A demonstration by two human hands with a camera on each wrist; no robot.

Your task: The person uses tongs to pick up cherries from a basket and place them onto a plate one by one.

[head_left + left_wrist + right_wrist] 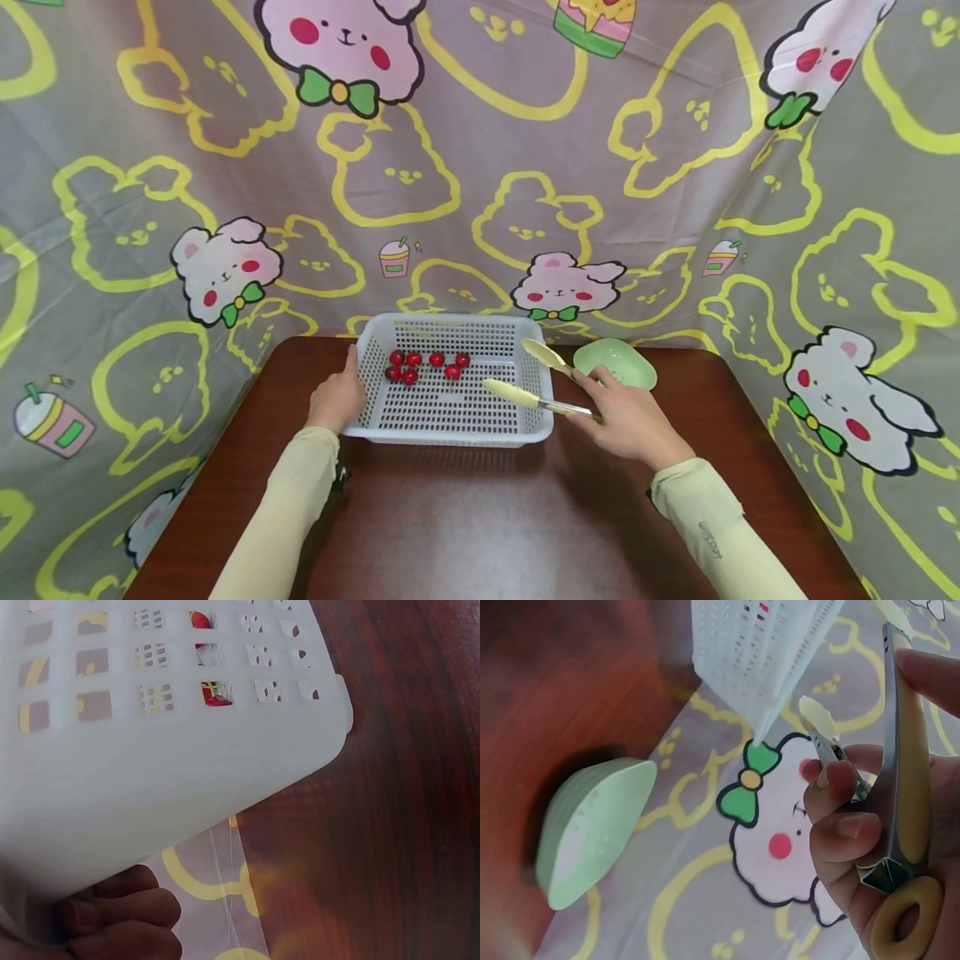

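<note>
A white perforated plastic basket (pixel 450 437) sits on the brown table, with several small red fruits like cherry tomatoes (pixel 410 377) grouped in its left half. My left hand (pixel 337 402) holds the basket's left rim; the left wrist view has its curled fingers (pixel 139 919) at the rim. In my right hand (pixel 626 414) are metal tongs (pixel 558 407) with pale yellow tips and a yellow-backed handle. Thumb and fingers wrap the two tong arms, which stand apart over the basket's right side with nothing between the tips. Right behind that hand lies a pale green bowl (pixel 626 367).
The dark wooden table (pixel 465 517) reaches to a patterned cloth (pixel 465 150) that hangs behind it and on both sides. The basket's back edge and the bowl stand close to that cloth.
</note>
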